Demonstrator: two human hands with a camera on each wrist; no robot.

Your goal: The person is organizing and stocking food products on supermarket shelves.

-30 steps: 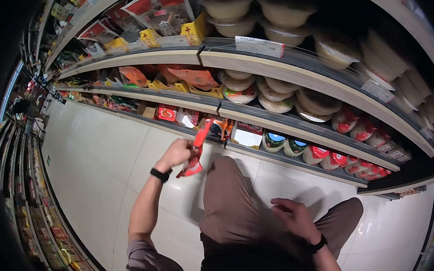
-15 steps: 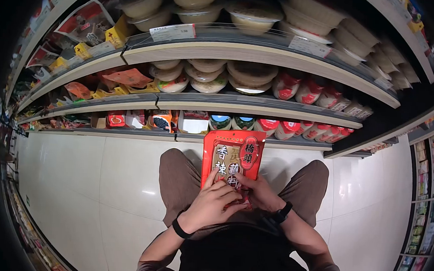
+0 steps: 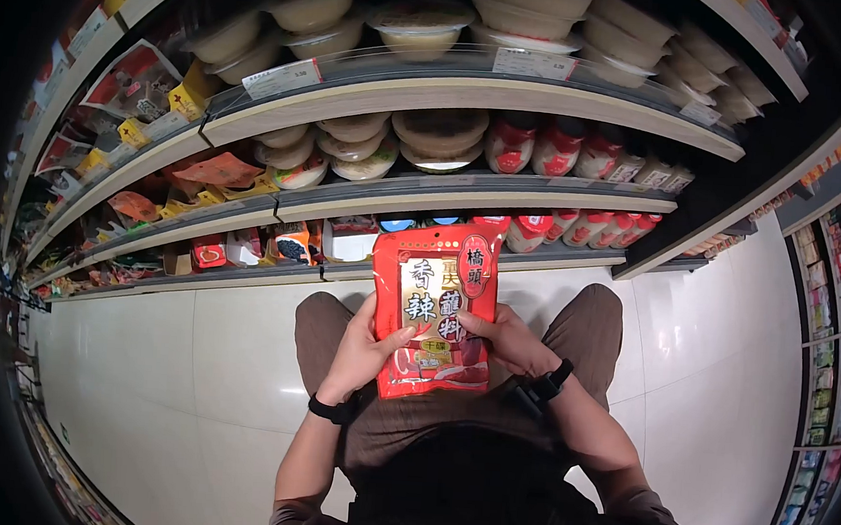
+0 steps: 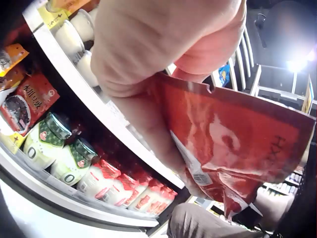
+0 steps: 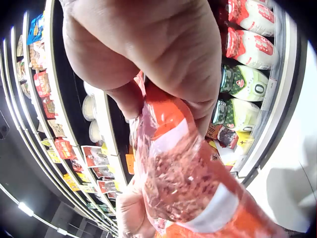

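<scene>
A red packet [image 3: 437,312] with large printed characters is held upright, front facing the head camera, above the person's lap. The left hand [image 3: 361,353] grips its left edge, thumb on the front and fingers behind. At the right edge the right hand [image 3: 512,339] pinches it, thumb across the front. In the left wrist view the left hand [image 4: 163,49] curls round the red packet [image 4: 237,144], its plain printed side showing. The right wrist view shows the right hand [image 5: 148,49] gripping the packet [image 5: 183,178], with a clear part showing reddish contents.
Shelves [image 3: 469,97] curve across the front, holding stacked bowls [image 3: 420,27], red-lidded jars [image 3: 558,146] and bagged goods [image 3: 216,170]. Pale floor tiles [image 3: 146,342] lie around the person's bent knees [image 3: 585,321]. More stocked shelving [image 3: 825,335] stands at the right.
The left hand has brought the packet from the left to above the lap, where the right hand has taken hold of it too. Since then, the left hand has shifted from its front to its left edge.
</scene>
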